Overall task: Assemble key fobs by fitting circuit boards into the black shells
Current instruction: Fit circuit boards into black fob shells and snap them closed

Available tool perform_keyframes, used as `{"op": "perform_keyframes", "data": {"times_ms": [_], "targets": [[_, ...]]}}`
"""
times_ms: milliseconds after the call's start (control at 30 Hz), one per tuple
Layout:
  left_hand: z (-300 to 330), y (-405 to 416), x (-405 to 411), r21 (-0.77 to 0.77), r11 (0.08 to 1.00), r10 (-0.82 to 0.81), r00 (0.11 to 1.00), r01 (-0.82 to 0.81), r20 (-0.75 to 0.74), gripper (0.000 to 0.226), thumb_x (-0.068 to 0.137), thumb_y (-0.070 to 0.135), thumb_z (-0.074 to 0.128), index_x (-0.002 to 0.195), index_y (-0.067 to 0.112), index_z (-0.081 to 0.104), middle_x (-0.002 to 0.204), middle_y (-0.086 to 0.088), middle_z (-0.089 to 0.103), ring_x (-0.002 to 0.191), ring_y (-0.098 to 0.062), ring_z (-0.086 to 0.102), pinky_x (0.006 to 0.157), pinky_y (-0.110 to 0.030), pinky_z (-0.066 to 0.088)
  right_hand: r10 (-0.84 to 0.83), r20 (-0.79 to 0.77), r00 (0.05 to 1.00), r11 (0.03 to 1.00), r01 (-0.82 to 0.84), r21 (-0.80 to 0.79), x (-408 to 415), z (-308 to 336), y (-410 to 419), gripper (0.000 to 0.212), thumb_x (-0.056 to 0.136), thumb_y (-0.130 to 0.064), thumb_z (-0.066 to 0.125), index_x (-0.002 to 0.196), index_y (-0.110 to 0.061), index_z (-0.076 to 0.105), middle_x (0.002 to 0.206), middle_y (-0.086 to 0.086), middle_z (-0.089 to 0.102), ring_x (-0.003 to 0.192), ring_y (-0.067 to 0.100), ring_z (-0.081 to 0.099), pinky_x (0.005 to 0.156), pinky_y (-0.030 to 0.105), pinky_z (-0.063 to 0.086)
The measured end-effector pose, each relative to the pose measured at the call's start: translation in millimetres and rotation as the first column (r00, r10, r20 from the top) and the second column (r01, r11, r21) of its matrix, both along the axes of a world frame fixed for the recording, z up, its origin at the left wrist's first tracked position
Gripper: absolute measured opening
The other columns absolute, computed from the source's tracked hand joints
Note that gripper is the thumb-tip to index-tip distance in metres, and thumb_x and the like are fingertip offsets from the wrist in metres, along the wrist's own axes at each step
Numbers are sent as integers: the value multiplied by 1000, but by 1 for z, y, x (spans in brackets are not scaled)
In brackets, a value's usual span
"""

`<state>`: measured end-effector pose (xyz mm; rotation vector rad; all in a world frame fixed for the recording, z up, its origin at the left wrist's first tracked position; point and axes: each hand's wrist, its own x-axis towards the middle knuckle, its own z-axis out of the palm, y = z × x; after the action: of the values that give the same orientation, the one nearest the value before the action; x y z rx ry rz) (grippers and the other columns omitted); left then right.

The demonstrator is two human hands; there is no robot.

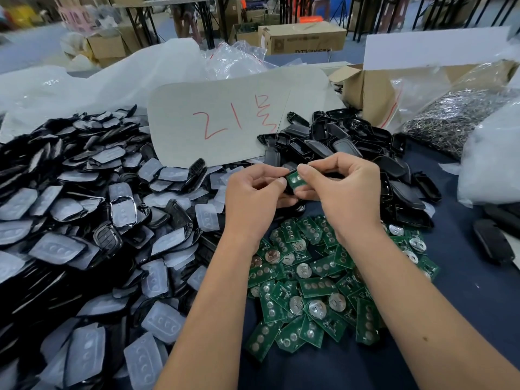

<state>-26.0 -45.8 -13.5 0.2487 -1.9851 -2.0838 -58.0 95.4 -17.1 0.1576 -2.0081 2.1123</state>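
A green circuit board (294, 181) is pinched against a black shell (289, 190) by both hands, left hand (253, 192) and right hand (342, 190), held above the bench (461, 291). Loose boards (315, 288) are piled just below the wrists. Shell heaps (84, 220) crowd the left side; bare blue bench is seen at right.

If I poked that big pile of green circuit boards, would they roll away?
Probably not: the circuit boards are flat rectangles, so they would likely slide over each other rather than roll. They look thin and stiff, probably light. Loosely heaped on the dark tablecloth, the pile would likely spread.
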Motion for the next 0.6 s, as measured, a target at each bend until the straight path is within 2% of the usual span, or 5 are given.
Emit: {"op": "perform_keyframes", "data": {"times_ms": [200, 333, 467, 533, 600], "targets": [[-4, -1, 1, -50, 997, 56, 998, -57, -28, 13, 87, 1, 79, 87, 13, 75, 77, -9, 76, 59, -22, 74, 71, -41, 66, -47, -81, 996, 971, 64, 229, 4, 4, 0, 11, 82, -20, 88, 84, -17, 78, 64, -1, 74, 55, 16, 72, 59, 33, 62], [-3, -5, 0, -33, 997, 66, 998, -66, -25, 17, 86, -1, 79, 86, 15, 74, 79, -12, 76, 58, -22, 74, 65, -32, 63, -53, -97, 994, 944, 82, 319, 4, 7, 1, 11, 80, -26, 90, 83, -27, 79, 70, -9, 75, 67, 8, 73, 68, 30, 62], [-4, -4, -1, -18, 997, 68, 997, -68, -23, 17, 86, -4, 78, 83, 11, 73, 81, -18, 73, 56, -19, 71, 59, -25, 58, -133, -114, 985, 903, 167, 396, 5, 4, -2, 20, 78, -34, 91, 87, -23, 76, 74, -9, 70, 66, 3, 66, 63, 18, 52], [-4, -5, -1, -24, 997, 66, 998, -66, -24, 17, 85, -4, 78, 82, 12, 74, 81, -18, 73, 55, -18, 69, 60, -25, 58, -125, -77, 989, 900, 146, 410, 3, 2, 0, 26, 77, -35, 91, 93, -24, 73, 79, -7, 70, 67, 6, 66, 63, 21, 53], [-5, -7, -1, -23, 998, 60, 998, -61, -22, 18, 85, -2, 79, 82, 15, 75, 83, -19, 73, 56, -17, 67, 61, -27, 57, -62, 0, 998, 925, 58, 375, 2, 1, 2, 29, 79, -32, 90, 101, -24, 73, 89, -3, 71, 70, 15, 71, 62, 31, 59]]}}
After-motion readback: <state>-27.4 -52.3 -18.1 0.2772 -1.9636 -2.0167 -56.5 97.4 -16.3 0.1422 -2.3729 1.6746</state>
